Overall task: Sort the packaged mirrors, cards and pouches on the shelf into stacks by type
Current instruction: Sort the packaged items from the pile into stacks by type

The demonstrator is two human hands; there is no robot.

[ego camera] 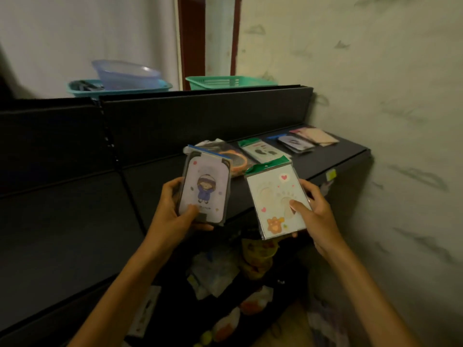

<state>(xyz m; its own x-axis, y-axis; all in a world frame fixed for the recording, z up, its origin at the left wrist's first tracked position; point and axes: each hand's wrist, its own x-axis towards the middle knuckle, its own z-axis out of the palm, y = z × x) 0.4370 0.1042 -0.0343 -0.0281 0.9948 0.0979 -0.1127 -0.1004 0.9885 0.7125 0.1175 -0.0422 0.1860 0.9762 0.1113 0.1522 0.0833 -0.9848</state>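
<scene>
My left hand [175, 209] grips a packaged mirror with a blue header and a cartoon girl [205, 189], held above the black shelf [345, 156]. My right hand [313, 211] holds a green-headed packaged card with footprints and hearts [275, 196], thumb pressed on its front. On the shelf behind lie a pouch with an orange ring [233, 159], a green-headed pack [263, 150], a blue-headed pack [295, 144] and a pinkish flat pack [318, 136].
A black back panel [200, 121] rises behind the shelf. Above it stand a teal basket with a clear bowl [125, 76] and a green basket [230, 82]. A wall [388, 96] closes the right side. Assorted goods [225, 271] crowd the lower shelves.
</scene>
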